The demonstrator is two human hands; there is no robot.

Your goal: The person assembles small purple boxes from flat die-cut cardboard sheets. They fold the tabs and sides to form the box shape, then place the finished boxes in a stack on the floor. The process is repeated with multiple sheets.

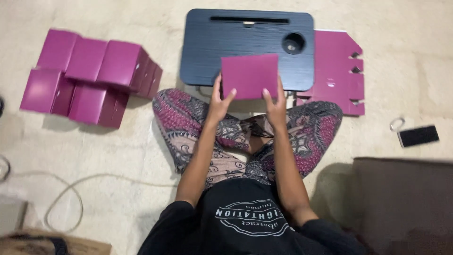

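Right now I see both hands raised over the lap, clamped on one magenta box (250, 74) that sits in the air just above the near edge of the lap desk (203, 47). My left hand (218, 103) grips the box's lower left corner, thumb up along the side edge and fingers curled toward the face. My right hand (275, 106) takes the lower right corner the same way — thumb on the side, fingertips on the front. The two hands are apart by the width of the box, and its flat face is turned up toward the camera, level and square to the desk.

The desk is dark blue-black, with a slot along its far edge and a round cup hole (293, 43) near the right corner. Just right of it, partly under it, lies a stack of flat magenta blanks (337, 75) with notched tabs along the right edge. Well to the left on the pale carpet (118, 156) stands a cluster of finished boxes (89, 75), packed side by side in two rows.

Farther right I make out a phone (418, 136) lying face up, with a small ring (397, 124) just beside it. A pale cable (71, 189) loops across the carpet at lower left — well apart from the hands.
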